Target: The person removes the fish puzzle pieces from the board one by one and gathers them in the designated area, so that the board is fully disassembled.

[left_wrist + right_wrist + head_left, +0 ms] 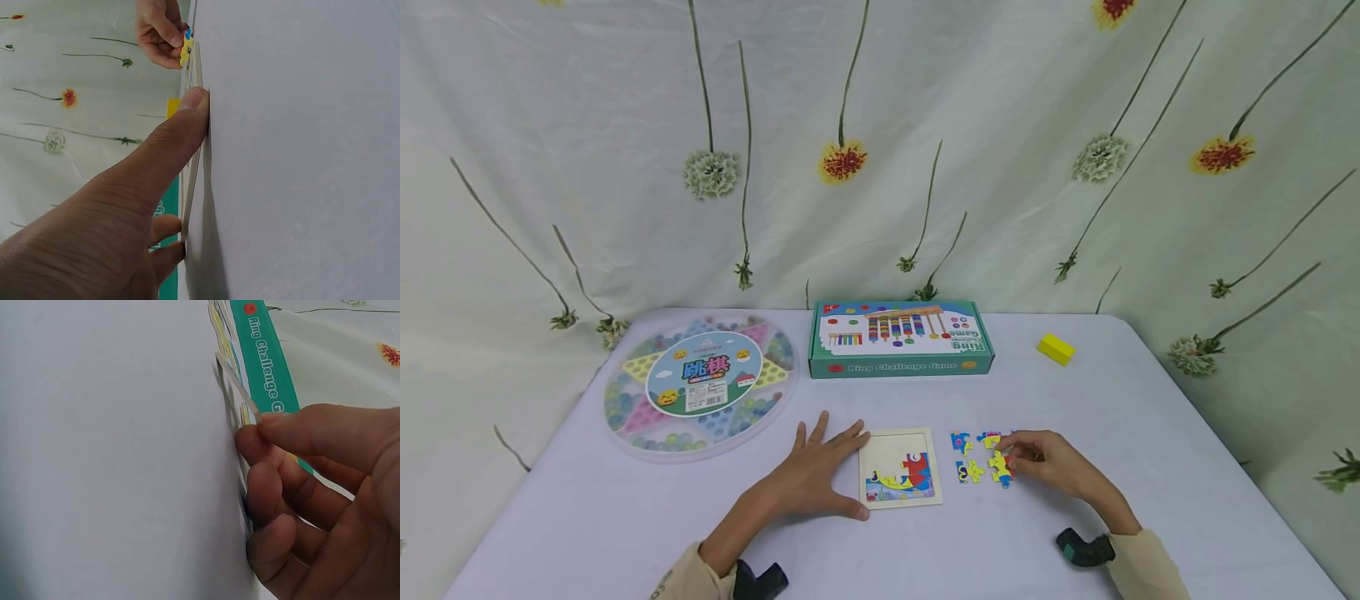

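A square wooden puzzle tray (895, 437) lies on the table, with several red, yellow and blue pieces (916, 473) fitted in its lower part. My left hand (812, 479) is spread along the tray's left side; the thumb (194, 103) touches its near corner and the fingertips touch its edge farther up. To the right, my right hand (1056, 458) pinches a yellow, red and blue puzzle piece (1000, 469) between thumb and forefinger. In the right wrist view that piece (239, 386) shows edge-on, tilted up. Loose puzzle pieces (961, 442) lie beside it, some partly hidden by my fingers.
Behind the tray stands a green Ring Challenge Game box (902, 367). A round, clear-cased board game (700, 425) with marbles sits at the back left. Farther right lies a yellow block (1056, 349). A flowered cloth (1000, 167) hangs behind the white-covered table (1150, 433).
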